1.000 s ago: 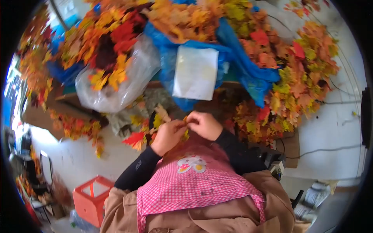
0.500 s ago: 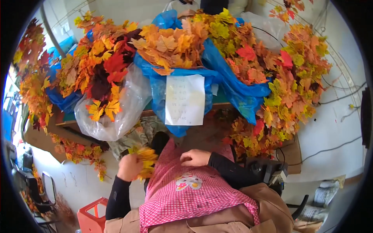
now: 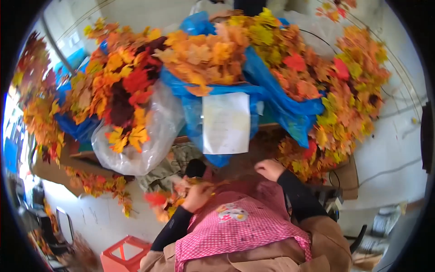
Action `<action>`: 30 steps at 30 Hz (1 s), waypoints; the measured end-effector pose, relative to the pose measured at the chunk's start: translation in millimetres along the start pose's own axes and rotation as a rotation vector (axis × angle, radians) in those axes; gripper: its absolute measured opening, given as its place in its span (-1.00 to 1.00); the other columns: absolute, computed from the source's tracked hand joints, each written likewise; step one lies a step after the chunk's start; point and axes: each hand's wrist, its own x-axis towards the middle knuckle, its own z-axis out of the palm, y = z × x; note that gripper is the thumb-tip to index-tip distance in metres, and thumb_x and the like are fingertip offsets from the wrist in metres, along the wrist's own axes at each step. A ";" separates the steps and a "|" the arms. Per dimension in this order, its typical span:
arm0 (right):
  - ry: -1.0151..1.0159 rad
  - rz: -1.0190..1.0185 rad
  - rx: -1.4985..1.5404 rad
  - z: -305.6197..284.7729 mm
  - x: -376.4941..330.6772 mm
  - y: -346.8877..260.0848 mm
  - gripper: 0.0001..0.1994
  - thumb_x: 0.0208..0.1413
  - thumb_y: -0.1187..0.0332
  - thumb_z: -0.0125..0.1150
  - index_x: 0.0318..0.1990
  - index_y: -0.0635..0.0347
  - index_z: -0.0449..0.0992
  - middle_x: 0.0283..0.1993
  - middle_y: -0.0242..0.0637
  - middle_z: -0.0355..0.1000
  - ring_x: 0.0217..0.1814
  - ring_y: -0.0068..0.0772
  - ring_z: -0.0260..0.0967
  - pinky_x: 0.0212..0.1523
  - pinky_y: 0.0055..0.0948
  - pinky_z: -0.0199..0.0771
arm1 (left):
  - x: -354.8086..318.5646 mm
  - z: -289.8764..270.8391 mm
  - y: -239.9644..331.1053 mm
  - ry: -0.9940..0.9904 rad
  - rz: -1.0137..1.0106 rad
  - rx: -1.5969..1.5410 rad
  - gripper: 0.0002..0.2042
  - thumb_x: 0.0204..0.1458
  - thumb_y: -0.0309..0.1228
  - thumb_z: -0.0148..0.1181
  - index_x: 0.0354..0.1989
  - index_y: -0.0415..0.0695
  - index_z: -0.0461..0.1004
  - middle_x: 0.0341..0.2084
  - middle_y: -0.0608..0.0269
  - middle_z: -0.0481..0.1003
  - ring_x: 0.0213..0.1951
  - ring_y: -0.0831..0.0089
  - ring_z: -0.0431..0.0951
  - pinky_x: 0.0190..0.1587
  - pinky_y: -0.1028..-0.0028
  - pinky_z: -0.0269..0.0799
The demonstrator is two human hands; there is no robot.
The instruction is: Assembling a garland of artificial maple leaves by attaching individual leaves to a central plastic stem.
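Left hand [image 3: 198, 196] fingers pinch leaf sprig [image 3: 206, 182] over lap, above pink checked apron [image 3: 235, 231]. Right hand [image 3: 269, 168] empty, fingers loosely curled, near worktop [image 3: 77, 156] edge. Big piles of autumn leaves [image 3: 199, 56] bagged on worktop; much apparently left.

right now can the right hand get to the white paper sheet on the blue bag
Probably yes: the right hand is empty, just below the white paper sheet, with nothing between them. The left hand holds the leaf sprig.

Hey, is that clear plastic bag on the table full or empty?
Full: the clear plastic bag bulges, with orange, red and yellow artificial leaves spilling out of its top.
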 end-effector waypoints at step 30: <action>0.107 -0.657 0.059 -67.0 193.6 -336.3 -0.85 0.11 0.41 0.14 -0.24 0.31 0.52 -0.34 -0.23 0.47 -0.34 -0.41 0.43 -0.32 -0.50 0.36 | -10.4 -2.7 -65.8 -0.017 0.025 -0.286 -0.82 0.01 -0.38 0.10 -0.34 -0.25 0.47 -0.48 -0.10 0.50 -0.41 -0.02 0.53 -0.34 0.21 0.43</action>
